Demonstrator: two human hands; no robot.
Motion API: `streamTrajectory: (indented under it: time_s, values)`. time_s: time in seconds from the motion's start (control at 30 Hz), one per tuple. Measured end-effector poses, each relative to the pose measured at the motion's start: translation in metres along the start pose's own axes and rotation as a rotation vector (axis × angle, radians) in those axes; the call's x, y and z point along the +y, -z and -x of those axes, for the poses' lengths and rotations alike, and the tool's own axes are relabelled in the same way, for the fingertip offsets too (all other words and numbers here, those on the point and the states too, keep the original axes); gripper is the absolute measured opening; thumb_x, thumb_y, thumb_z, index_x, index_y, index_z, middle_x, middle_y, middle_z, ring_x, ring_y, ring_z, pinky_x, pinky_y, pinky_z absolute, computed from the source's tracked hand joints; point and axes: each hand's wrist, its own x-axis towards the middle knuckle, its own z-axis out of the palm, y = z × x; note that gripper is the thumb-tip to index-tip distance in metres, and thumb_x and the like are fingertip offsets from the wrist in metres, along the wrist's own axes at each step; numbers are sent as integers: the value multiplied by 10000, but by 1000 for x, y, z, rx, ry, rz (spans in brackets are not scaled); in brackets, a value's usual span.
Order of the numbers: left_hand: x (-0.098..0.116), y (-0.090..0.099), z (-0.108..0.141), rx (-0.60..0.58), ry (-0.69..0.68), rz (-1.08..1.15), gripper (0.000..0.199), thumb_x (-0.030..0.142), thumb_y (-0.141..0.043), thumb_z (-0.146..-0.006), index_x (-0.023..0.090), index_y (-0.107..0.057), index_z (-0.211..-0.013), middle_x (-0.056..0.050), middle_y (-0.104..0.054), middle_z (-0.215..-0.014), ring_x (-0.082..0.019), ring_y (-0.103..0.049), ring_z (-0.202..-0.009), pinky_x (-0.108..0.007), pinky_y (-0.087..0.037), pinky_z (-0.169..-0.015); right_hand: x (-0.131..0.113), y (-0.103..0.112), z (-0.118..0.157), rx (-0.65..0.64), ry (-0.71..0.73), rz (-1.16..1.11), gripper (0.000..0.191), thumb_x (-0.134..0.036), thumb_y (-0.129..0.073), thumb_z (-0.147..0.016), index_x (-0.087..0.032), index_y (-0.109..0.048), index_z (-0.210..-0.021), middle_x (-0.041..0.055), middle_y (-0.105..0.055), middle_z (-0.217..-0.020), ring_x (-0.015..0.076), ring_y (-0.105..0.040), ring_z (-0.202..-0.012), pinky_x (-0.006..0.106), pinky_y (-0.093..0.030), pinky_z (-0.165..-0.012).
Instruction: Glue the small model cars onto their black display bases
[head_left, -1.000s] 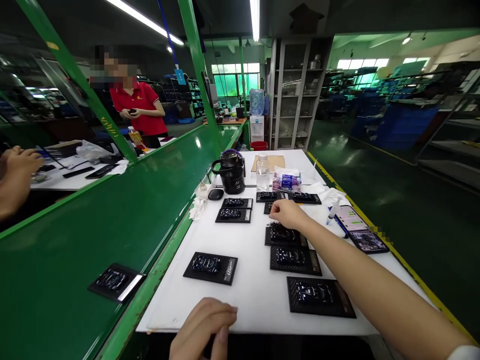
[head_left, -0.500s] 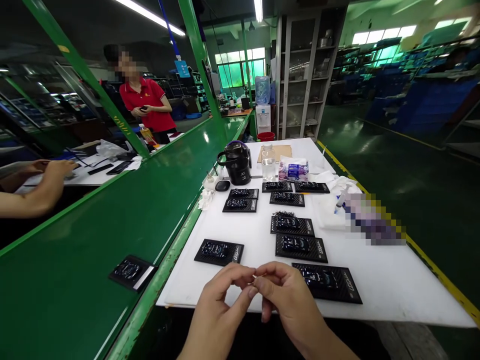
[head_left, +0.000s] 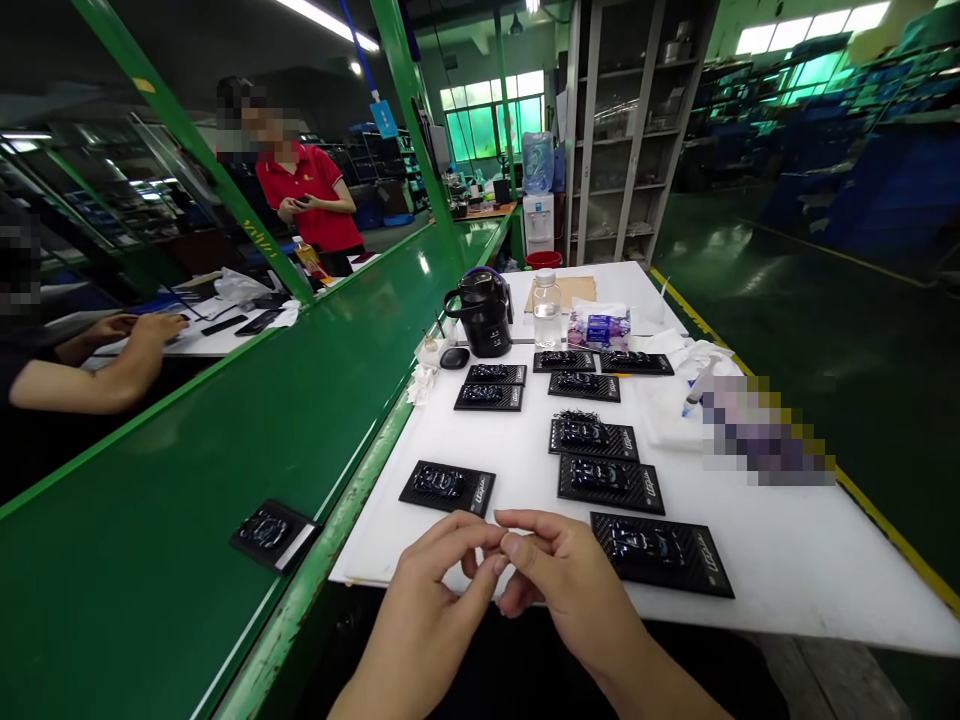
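My left hand (head_left: 442, 580) and my right hand (head_left: 559, 570) meet at the fingertips over the near edge of the white table (head_left: 780, 560). Both are pinched closed; whatever lies between the fingertips is too small or hidden to make out. Just right of my right hand lies a dark model car on a black patterned base (head_left: 649, 548). Beyond my left hand sits another model car on its base (head_left: 448, 487). Several more stand farther back, including one (head_left: 611, 480) with a second one (head_left: 592, 436) right behind it.
A black jug (head_left: 484, 315), a clear bottle (head_left: 547, 312) and a tissue pack (head_left: 598, 327) stand at the back. On the green belt (head_left: 180, 480) at left lies another model car (head_left: 266, 535). A person in a red shirt (head_left: 311, 195) stands across; another person's arm (head_left: 97, 375) is at far left.
The view has shifted slightly. My fingertips have moved against each other, and my right index finger now stretches over the left fingertips. The model cars lie where they were.
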Motion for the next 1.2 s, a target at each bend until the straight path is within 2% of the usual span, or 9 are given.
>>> streamTrajectory:
  time_s: [0.13, 0.27, 0.37, 0.47, 0.67, 0.77, 0.87, 1.07, 1.2]
  values:
    - [0, 5, -2, -58, -33, -20, 134, 267, -581, -921, 235, -711, -915, -3, -636, -793, -131, -583, -726, -227, -495, -651, -6, 0, 3, -86, -50, -8, 581, -535, -799, -714, -99, -701, -1085, 71, -723, -758, 115, -642, -532, 239, -520, -546]
    - [-3, 7, 1, -36, -168, -61, 129, 174, -583, -880, 214, -678, -802, 7, -606, -733, -118, -570, -679, -217, -482, -632, -7, -3, 12, -182, -2, 91, 498, -560, -706, -812, -124, -747, -1050, 83, -725, -827, 102, -641, -594, 232, -521, -589]
    - [-5, 7, 5, 41, -265, -82, 142, 123, -567, -867, 202, -666, -804, 2, -615, -751, -112, -587, -685, -201, -493, -628, -2, -6, 16, -113, 43, 156, 569, -598, -692, -808, -124, -724, -1121, 85, -720, -827, 143, -662, -670, 286, -551, -659]
    - [-8, 9, 5, 66, -256, -104, 148, 124, -560, -883, 202, -677, -835, -10, -639, -801, -120, -618, -730, -209, -513, -667, 4, -8, 14, -39, -9, 69, 686, -622, -740, -745, -104, -668, -1189, 94, -725, -821, 192, -689, -720, 356, -566, -725]
    - [-21, 18, -2, -12, -201, -104, 163, 149, -538, -910, 184, -653, -799, -30, -641, -819, -140, -621, -751, -241, -520, -683, 4, -11, 11, -50, -174, -255, 476, -357, -802, -724, -112, -661, -1107, 131, -736, -1006, 227, -699, -905, 386, -510, -874]
    - [-27, 21, -4, -31, -227, -108, 160, 138, -530, -912, 189, -681, -922, -43, -649, -880, -143, -622, -778, -255, -535, -708, -1, -13, 13, -140, -180, -324, 386, -233, -733, -748, -126, -665, -1113, 129, -727, -1081, 246, -677, -1034, 412, -455, -982]
    - [-32, 26, -4, -54, -331, -124, 238, 110, -509, -924, 207, -701, -1025, -53, -651, -929, -147, -631, -831, -262, -537, -742, -4, -12, 14, -262, -184, -422, 372, -142, -658, -745, -128, -684, -1117, 130, -711, -1152, 245, -640, -1135, 422, -384, -1076]
    - [-35, 34, -8, -142, -457, -342, 186, 108, -538, -928, 206, -689, -976, -46, -689, -951, -165, -624, -884, -307, -501, -814, -1, -7, 8, -258, -257, -453, 367, -163, -637, -750, -118, -707, -1107, 137, -715, -1150, 252, -633, -1164, 437, -339, -1126]
    - [-38, 27, -8, -37, -563, -500, 154, 104, -533, -927, 183, -657, -974, -46, -685, -909, -163, -604, -813, -307, -483, -746, -2, -6, 6, -225, -250, -449, 351, -165, -637, -732, -111, -703, -1073, 146, -709, -1150, 249, -643, -1144, 422, -369, -1105]
